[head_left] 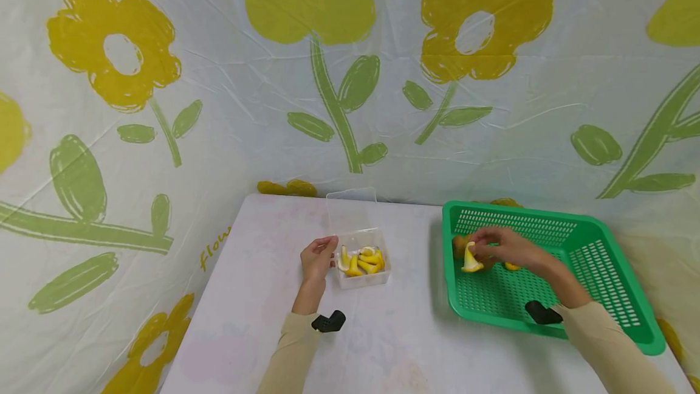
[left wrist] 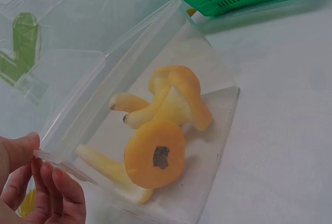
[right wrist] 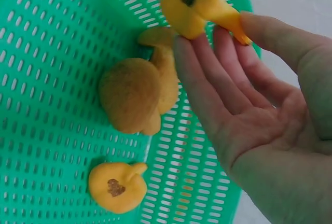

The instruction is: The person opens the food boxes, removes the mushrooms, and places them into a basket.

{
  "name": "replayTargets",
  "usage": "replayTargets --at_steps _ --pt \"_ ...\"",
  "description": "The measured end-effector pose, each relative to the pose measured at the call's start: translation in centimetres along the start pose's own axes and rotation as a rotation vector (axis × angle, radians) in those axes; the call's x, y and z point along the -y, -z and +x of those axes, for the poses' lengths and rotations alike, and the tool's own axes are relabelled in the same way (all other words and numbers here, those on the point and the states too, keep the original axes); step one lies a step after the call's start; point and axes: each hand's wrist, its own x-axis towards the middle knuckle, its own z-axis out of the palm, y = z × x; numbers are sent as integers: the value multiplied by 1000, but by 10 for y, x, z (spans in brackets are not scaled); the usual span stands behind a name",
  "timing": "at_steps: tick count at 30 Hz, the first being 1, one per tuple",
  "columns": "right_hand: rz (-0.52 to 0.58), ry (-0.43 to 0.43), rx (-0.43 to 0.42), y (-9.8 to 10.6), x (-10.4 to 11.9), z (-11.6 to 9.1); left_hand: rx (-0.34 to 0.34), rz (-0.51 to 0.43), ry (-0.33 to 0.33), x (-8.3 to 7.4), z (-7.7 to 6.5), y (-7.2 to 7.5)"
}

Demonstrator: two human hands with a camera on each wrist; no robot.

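Note:
My left hand (head_left: 316,261) pinches the side edge of a clear plastic box (head_left: 365,283), thumb on top and fingers below, as the left wrist view shows. The hinged lid (head_left: 351,210) of the box stands up at the back. Several yellow mushrooms lie inside, one with its orange cap (left wrist: 142,156) and a dark patch facing up. Over the left part of the green basket (head_left: 454,297), my right hand (head_left: 505,247) holds a yellow mushroom (right wrist: 193,6) by its stem, between thumb and fingers. Its cap also bears a dark patch.
Inside the basket, brown mushrooms (right wrist: 129,94) sit near the wall, and a yellow mushroom (right wrist: 118,187) lies apart from them. A pale cloth covers the table (head_left: 246,321). Flower-printed sheeting (head_left: 240,108) hangs behind and at the sides.

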Motion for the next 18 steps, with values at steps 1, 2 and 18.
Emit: replayTargets --at_steps 1,2,18 --pt "25 3 35 0 -2 2 -1 2 0 0 0 0" --pt "49 0 67 0 -5 4 -2 4 1 0 0 0" --pt "60 60 255 -24 -18 32 -7 19 -9 0 -1 0"
